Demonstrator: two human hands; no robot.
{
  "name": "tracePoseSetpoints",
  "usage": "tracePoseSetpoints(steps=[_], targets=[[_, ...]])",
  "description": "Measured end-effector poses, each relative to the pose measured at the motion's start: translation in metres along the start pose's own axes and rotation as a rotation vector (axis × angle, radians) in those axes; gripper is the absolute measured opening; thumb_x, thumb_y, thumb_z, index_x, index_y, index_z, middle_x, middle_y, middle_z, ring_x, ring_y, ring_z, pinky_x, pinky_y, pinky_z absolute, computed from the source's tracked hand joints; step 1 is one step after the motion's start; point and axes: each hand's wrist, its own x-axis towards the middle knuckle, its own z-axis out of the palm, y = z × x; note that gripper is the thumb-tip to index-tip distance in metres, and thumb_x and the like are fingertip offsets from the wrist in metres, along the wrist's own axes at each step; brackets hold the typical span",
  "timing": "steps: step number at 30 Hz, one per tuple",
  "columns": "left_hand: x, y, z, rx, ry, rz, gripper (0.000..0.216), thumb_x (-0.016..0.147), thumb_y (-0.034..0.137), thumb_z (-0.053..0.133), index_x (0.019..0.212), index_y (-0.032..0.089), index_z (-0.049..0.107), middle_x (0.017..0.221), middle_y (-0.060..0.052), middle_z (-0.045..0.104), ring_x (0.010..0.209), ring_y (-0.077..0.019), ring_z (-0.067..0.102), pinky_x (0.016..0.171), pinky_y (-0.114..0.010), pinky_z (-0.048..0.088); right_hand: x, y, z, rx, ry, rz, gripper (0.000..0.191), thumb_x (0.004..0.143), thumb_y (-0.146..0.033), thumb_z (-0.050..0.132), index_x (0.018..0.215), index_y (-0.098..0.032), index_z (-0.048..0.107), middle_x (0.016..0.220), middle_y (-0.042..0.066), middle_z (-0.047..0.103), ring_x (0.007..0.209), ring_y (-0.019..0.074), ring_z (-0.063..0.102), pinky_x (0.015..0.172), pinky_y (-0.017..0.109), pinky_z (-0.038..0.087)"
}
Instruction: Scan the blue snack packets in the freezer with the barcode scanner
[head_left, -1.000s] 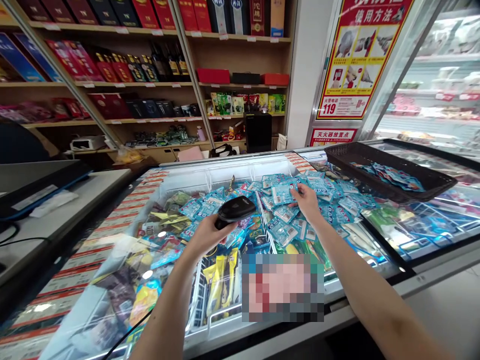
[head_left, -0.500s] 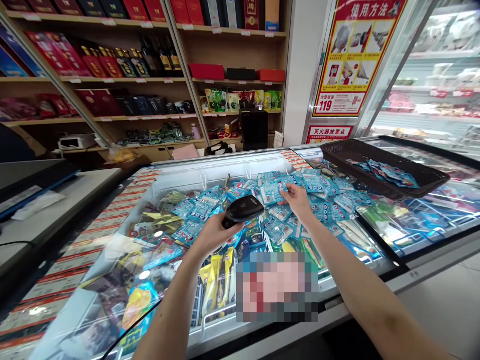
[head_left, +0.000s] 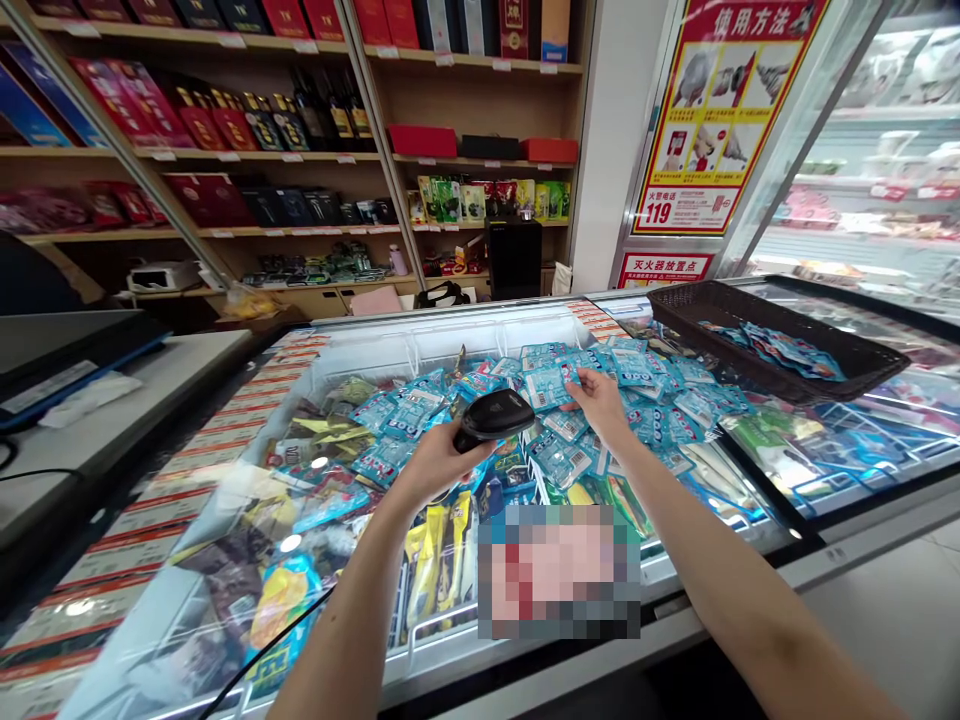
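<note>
A black handheld barcode scanner (head_left: pixel 496 412) is gripped in my left hand (head_left: pixel 439 462), its head pointing right toward the packets. My right hand (head_left: pixel 598 402) pinches the right edge of a light blue packet (head_left: pixel 549 385) between thumb and fingers. This packet lies just beyond the scanner head, with a white label panel on its left part. Many similar blue packets (head_left: pixel 405 410) are spread over the glass top of a chest freezer around both hands. The scanner's handle is mostly hidden inside my left hand.
A dark woven basket (head_left: pixel 862 378) holding more blue packets sits at the right on the freezer. Yellow-wrapped goods (head_left: pixel 442 540) show through the glass. A black cable (head_left: pixel 274 645) runs along my left forearm. Stocked shelves (head_left: pixel 300 155) stand behind, and a counter (head_left: pixel 150 400) is at left.
The view has shifted slightly, so the scene sits a little further right. Both hands keep their holds on the scanner and the packet, with hardly any movement between them.
</note>
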Motion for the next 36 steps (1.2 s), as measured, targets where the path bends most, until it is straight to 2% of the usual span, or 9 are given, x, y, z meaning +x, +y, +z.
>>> tracePoseSetpoints(steps=[7, 18, 21, 23, 27, 32, 36], targets=[[0.002, -0.001, 0.0, 0.046, -0.015, -0.001, 0.03, 0.072, 0.045, 0.058, 0.072, 0.015, 0.057, 0.047, 0.001, 0.055, 0.043, -0.014, 0.053, 0.045, -0.023, 0.036, -0.001, -0.002, -0.001, -0.02, -0.009, 0.007, 0.043, 0.073, -0.05, 0.059, 0.104, -0.02, 0.058, 0.087, 0.004, 0.066, 0.056, 0.0208, 0.065, 0.054, 0.036, 0.055], [0.004, -0.002, 0.001, 0.068, -0.003, -0.007, 0.031, 0.073, 0.046, 0.058, 0.074, 0.015, 0.056, 0.046, 0.001, 0.055, 0.043, -0.0138, 0.053, 0.045, -0.023, 0.036, -0.001, 0.001, 0.001, 0.01, 0.0, -0.002, 0.042, 0.074, -0.045, 0.059, 0.107, -0.019, 0.057, 0.1, 0.006, 0.064, 0.056, 0.0196, 0.065, 0.056, 0.037, 0.056], [0.004, -0.004, -0.001, 0.044, 0.017, -0.009, 0.029, 0.073, 0.045, 0.058, 0.072, 0.016, 0.056, 0.046, 0.001, 0.054, 0.042, -0.0126, 0.051, 0.044, -0.023, 0.035, 0.0, 0.0, -0.001, 0.039, 0.041, -0.007, 0.052, 0.073, -0.045, 0.059, 0.117, -0.019, 0.052, 0.103, 0.007, 0.062, 0.061, 0.0195, 0.065, 0.055, 0.036, 0.057], [0.003, -0.006, -0.003, 0.039, 0.043, -0.011, 0.029, 0.073, 0.045, 0.059, 0.07, 0.016, 0.056, 0.045, 0.001, 0.054, 0.041, -0.0123, 0.049, 0.044, -0.023, 0.034, 0.002, -0.003, -0.004, 0.058, 0.086, -0.039, 0.059, 0.073, -0.045, 0.06, 0.125, -0.019, 0.046, 0.097, 0.006, 0.062, 0.063, 0.0197, 0.065, 0.054, 0.035, 0.057], [0.0, -0.016, -0.011, 0.022, 0.115, -0.028, 0.031, 0.072, 0.047, 0.06, 0.071, 0.016, 0.057, 0.045, 0.001, 0.055, 0.042, -0.0132, 0.051, 0.044, -0.023, 0.035, 0.007, -0.005, -0.021, 0.044, 0.237, -0.121, 0.061, 0.075, -0.043, 0.057, 0.129, -0.02, 0.042, 0.089, 0.004, 0.059, 0.063, 0.0182, 0.063, 0.057, 0.036, 0.057], [-0.005, -0.033, -0.024, 0.015, 0.192, -0.044, 0.033, 0.072, 0.049, 0.06, 0.071, 0.016, 0.057, 0.046, 0.001, 0.055, 0.043, -0.0137, 0.051, 0.044, -0.023, 0.034, 0.015, -0.001, -0.046, -0.139, 0.387, -0.148, 0.061, 0.077, -0.045, 0.054, 0.129, -0.014, 0.044, 0.101, 0.011, 0.059, 0.072, 0.0208, 0.064, 0.067, 0.04, 0.054], [-0.006, -0.038, -0.029, 0.0, 0.217, -0.032, 0.033, 0.071, 0.048, 0.061, 0.072, 0.016, 0.057, 0.046, 0.001, 0.055, 0.043, -0.0138, 0.051, 0.044, -0.023, 0.034, 0.017, 0.0, -0.056, -0.552, 0.393, -0.179, 0.065, 0.074, -0.045, 0.058, 0.127, -0.009, 0.048, 0.099, 0.014, 0.061, 0.087, 0.0268, 0.059, 0.081, 0.046, 0.046]])
